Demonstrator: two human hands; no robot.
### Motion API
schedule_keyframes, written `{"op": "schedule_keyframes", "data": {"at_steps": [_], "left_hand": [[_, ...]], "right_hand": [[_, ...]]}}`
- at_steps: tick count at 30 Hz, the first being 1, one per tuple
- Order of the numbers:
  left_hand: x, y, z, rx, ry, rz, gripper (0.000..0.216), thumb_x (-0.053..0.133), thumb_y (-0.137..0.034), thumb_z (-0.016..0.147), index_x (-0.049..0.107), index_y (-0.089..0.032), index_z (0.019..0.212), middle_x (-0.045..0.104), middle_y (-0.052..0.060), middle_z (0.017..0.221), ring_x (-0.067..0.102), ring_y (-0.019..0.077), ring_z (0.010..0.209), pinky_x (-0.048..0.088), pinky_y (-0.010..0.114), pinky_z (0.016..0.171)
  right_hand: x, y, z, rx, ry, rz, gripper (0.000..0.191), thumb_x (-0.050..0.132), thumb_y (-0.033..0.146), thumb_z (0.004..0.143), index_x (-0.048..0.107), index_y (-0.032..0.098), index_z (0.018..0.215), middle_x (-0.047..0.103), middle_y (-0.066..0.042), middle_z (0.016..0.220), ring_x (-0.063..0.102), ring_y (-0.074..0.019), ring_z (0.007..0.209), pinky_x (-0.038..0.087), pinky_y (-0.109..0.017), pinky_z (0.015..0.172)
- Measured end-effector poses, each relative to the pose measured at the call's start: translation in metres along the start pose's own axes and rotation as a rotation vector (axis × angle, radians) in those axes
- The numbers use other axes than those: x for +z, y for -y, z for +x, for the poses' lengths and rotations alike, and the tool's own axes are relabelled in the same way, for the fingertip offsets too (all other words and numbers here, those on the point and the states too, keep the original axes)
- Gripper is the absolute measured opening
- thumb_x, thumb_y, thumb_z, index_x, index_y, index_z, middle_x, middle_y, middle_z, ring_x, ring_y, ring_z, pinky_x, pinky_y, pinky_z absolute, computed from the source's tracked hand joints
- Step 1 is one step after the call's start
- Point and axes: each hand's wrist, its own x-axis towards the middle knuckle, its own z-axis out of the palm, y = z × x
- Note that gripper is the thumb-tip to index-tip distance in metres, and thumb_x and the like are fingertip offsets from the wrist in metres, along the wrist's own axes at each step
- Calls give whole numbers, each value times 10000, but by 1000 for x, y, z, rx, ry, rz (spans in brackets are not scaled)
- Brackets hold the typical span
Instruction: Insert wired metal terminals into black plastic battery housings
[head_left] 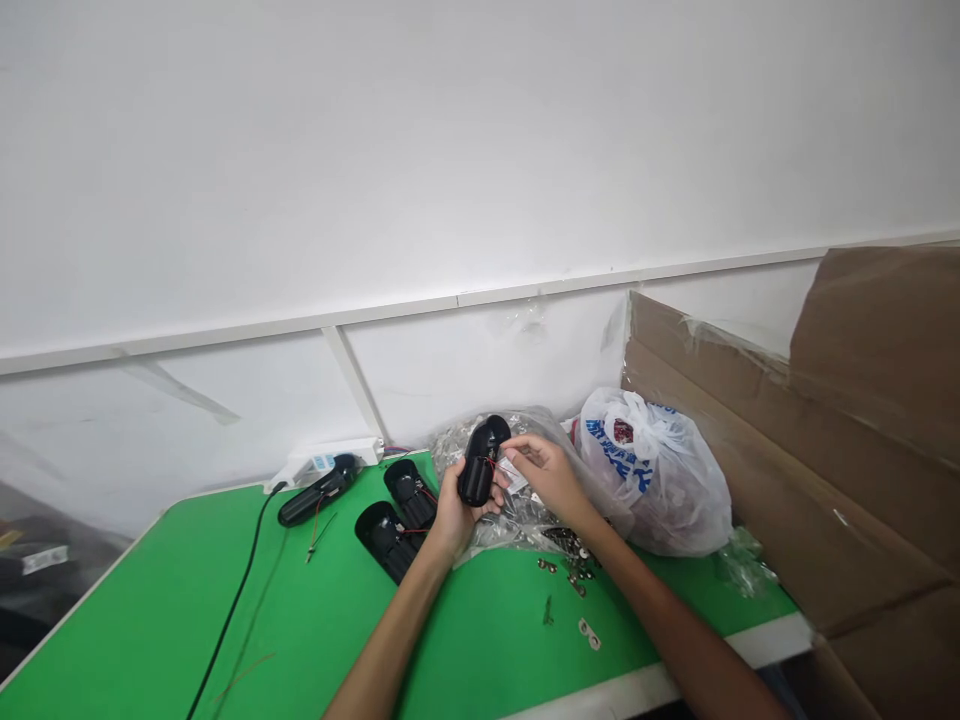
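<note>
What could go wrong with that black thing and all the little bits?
The thin red wire might get tugged loose, as the right hand is right beside it. The black shell could slip from the left hand. And the small metal pieces lie loose on the green table, so an arm might scatter them.

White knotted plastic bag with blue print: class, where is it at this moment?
In the head view, the white bag sits towards the right of the green table, between the clear bag of metal parts and the cardboard.
</note>
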Motion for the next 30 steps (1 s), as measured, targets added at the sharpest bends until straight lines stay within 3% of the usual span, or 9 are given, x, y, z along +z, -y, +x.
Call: {"op": "schedule_keyframes", "data": {"at_steps": [3, 6, 15, 20, 23, 27, 30], "left_hand": [[3, -3, -3, -39, -9, -86, 476, 629, -565, 888, 743, -105, 846, 743, 138, 794, 684, 217, 667, 558, 295, 585], [4, -1, -5, -105, -21, -144, 410, 631, -513, 915, 739, -127, 832, 733, 129, 751, 717, 250, 742, 581, 316, 643], [6, 6, -7, -109, -19, -163, 402, 593, -460, 989, 783, -112, 919, 734, 124, 720, 742, 265, 772, 594, 316, 656], [11, 4, -7, -165, -90, -212, 473, 482, -439, 1073, 786, -101, 942, 770, 151, 791, 763, 264, 820, 623, 331, 700], [18, 3, -8, -180, -151, -229, 464, 517, -484, 1074, 780, -107, 1009, 786, 145, 835, 771, 252, 823, 627, 315, 697], [26, 3, -10, -171, -268, -236, 352, 534, -399, 1084, 752, -131, 1015, 773, 93, 782, 771, 214, 767, 619, 273, 666], [29, 6, -11, -158, -275, -222, 318, 561, -388, 1073, 733, -137, 980, 748, 69, 722, 764, 209, 726, 607, 258, 626]], "right_hand": [[3, 3, -3, -224, 7, -170, 113, 704, 274, 928, 806, 250, 971, 788, -63, 1006, 726, -237, 985, 573, -404, 921], [10, 4, -8, -310, -24, -212, 99, 714, 227, 932, 801, 252, 973, 782, -59, 985, 724, -226, 960, 582, -383, 889], [20, -3, -13, -282, -119, -218, 92, 685, 215, 946, 768, 241, 916, 759, -46, 912, 714, -208, 863, 585, -338, 781], [22, 0, -15, -275, -134, -274, 106, 624, 222, 976, 704, 239, 909, 731, -49, 916, 692, -205, 850, 576, -335, 769], [24, 1, -18, -303, -134, -312, 99, 594, 205, 984, 669, 242, 931, 709, -54, 936, 681, -214, 880, 578, -350, 796], [25, 2, -21, -348, -111, -374, 101, 558, 198, 1006, 641, 240, 968, 692, -70, 972, 672, -227, 945, 572, -376, 865], [25, 2, -22, -332, -94, -394, 111, 536, 196, 1017, 622, 241, 962, 685, -71, 974, 668, -229, 955, 566, -375, 872]]}}
